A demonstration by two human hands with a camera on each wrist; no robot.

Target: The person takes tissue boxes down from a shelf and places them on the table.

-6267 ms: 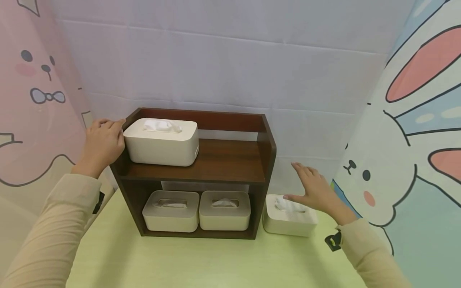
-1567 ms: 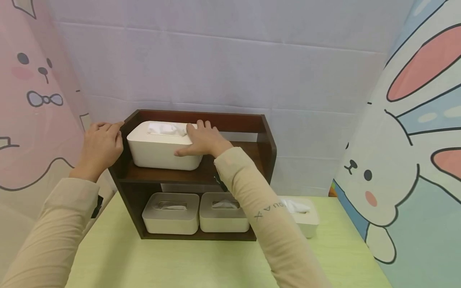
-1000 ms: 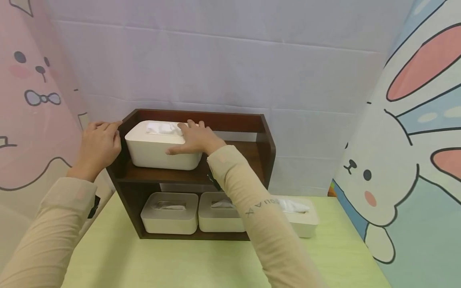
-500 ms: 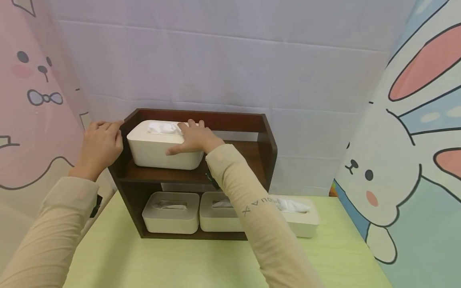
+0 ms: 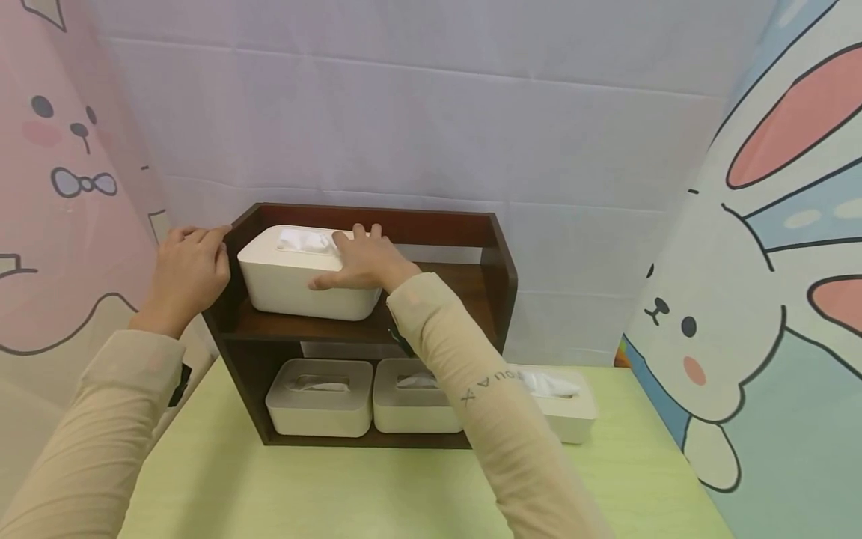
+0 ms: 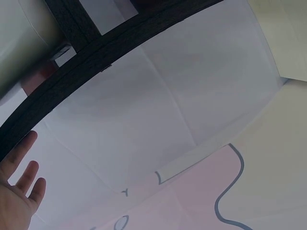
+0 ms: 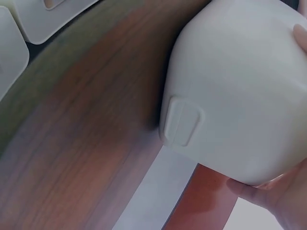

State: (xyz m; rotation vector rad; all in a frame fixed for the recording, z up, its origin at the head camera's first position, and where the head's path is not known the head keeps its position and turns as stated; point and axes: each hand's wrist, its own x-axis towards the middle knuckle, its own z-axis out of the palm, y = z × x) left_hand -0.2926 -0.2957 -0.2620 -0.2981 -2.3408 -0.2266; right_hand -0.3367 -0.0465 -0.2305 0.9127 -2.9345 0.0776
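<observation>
A white tissue box [image 5: 289,284] with a tissue showing in its top slot stands at the left of the upper level of a dark brown two-level shelf [image 5: 444,329]. My right hand [image 5: 370,262] grips the box's right end, thumb on the front and fingers over the back edge. The right wrist view shows the box's end with a small raised oblong; fingers [image 7: 283,196] wrap round its far side. My left hand [image 5: 191,273] touches the shelf's left side panel near the top. In the left wrist view its fingers [image 6: 26,177] extend beside the dark panel edge [image 6: 91,55].
Two more tissue boxes, one at the left [image 5: 319,400] and one at the right [image 5: 414,400], sit on the lower level. Another tissue box [image 5: 572,412] stands right of the shelf on the green table [image 5: 303,494], partly behind my right sleeve. A pale cloth [image 5: 438,112] hangs behind.
My right hand has gone from above the box on the table to the upper box and grips it. That box has shifted slightly rightward. My left hand has stayed at the shelf side.
</observation>
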